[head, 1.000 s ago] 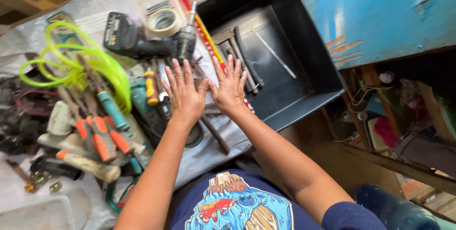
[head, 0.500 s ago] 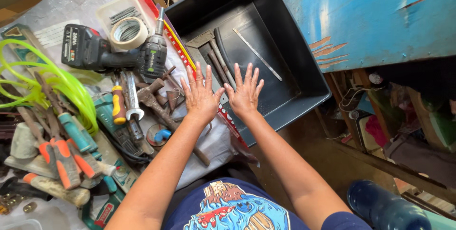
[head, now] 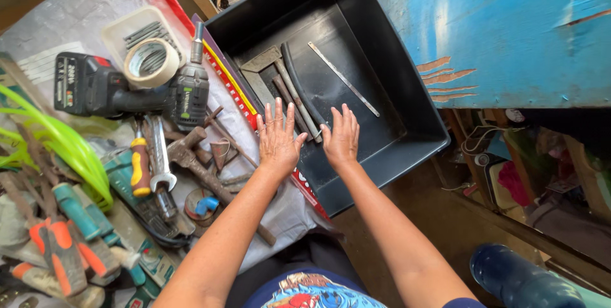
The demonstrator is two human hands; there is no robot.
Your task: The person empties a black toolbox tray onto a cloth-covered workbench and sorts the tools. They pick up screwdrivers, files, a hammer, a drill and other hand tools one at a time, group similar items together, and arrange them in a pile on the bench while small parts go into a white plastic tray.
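pile on the left: most of the gear was still out on the white sheet (head: 280, 209), by the look of it. Green hose (head: 63, 142), orange-handled pliers (head: 60, 254), a yellow-handled screwdriver (head: 140, 165), a cordless drill (head: 133, 91) and a roll of tape (head: 151, 62) sitting on a small tray of nails (head: 137, 31).

left hand (head: 278, 139): flat, fingers spread, palm down, holding nothing. It hovered over the red-and-yellow ruler (head: 232, 82) right at the bin's near edge.

right hand (head: 342, 139): same deal, open and empty, fingers fanned, over the inside of the bin.

black bin (head: 414, 117): only a few things were in it, a hammer (head: 280, 76), a dark curved strip (head: 299, 88) and a thin metal strip (head: 344, 79). Plenty of room left.

how far along: I'd say barely started, a handful in the bin vs a heap outside.

surface and room: cluttered bench under the sheet, a scratched blue panel (head: 503, 21) on the right, dirt floor and junk shelves below it, a dark blue container (head: 528, 279) bottom right.
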